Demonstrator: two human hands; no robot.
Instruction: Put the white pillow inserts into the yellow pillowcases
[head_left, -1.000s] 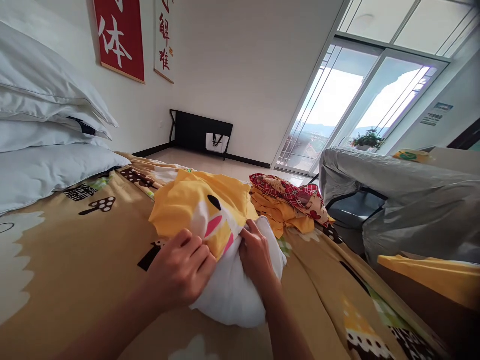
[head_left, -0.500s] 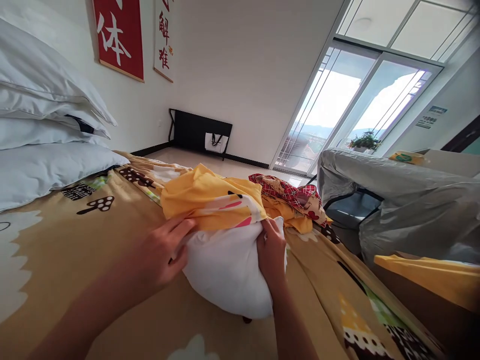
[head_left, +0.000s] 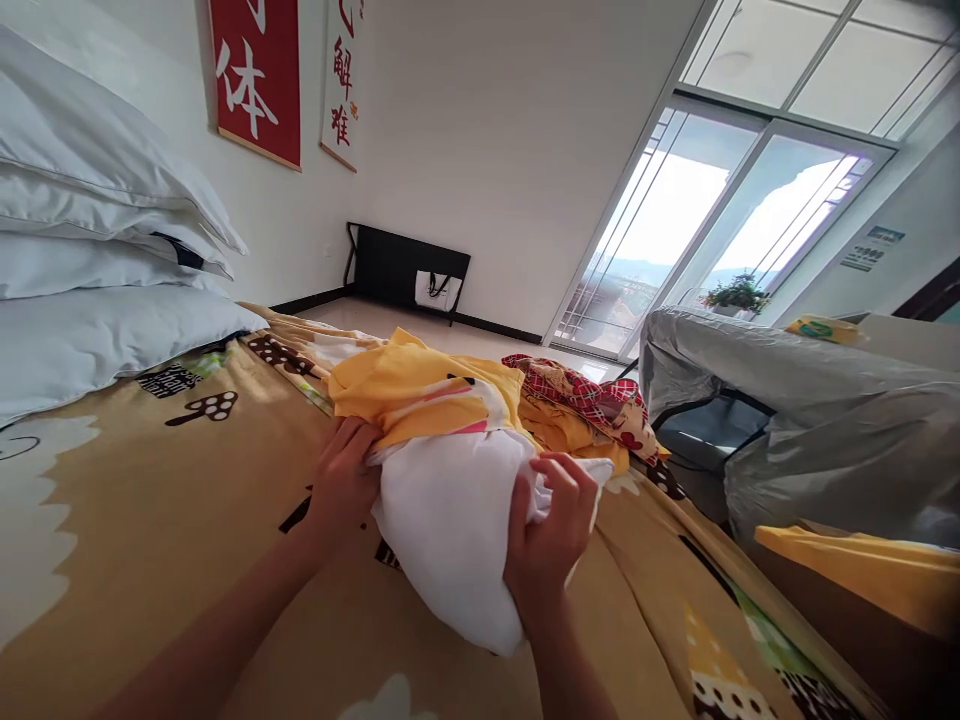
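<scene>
1. Closest to me, a tan printed sheet (head_left: 217, 540) spreads under everything, with mushroom, cloud and lettering patterns on it.
2. At the near right edge, a piece of yellow fabric (head_left: 862, 565) lies over something brown that is mostly in shadow.
3. The person's right hand (head_left: 551, 530) has its fingers curled and clamped on the right side of a plump white cushion (head_left: 450, 530), bunching the material near a corner that pokes out to the right.
4. The left hand (head_left: 345, 485) is at the cushion's left side, well apart from the right one, its fingers closed on the near left edge of a yellow cover (head_left: 382, 385); the thumb is hard to make out.
5. That cushion sits on the sheet in the middle, between the two hands, its far end covered by the yellow cover, which shows white, pink and black markings.
6. Just beyond, to the right, a red plaid cloth (head_left: 585, 390) lies on crumpled yellow cloth (head_left: 562, 425).
7. White pillows (head_left: 97, 330) are stacked on the left.
8. On the far right, grey plastic sheeting (head_left: 825, 400) drapes beside a dark seat (head_left: 709, 430).
9. Farthest off, a black panel (head_left: 390, 260) leans by the wall with a white bag (head_left: 437, 290) before it; a red scroll (head_left: 259, 80) hangs at left, and a glass door (head_left: 667, 220) stands at right.
</scene>
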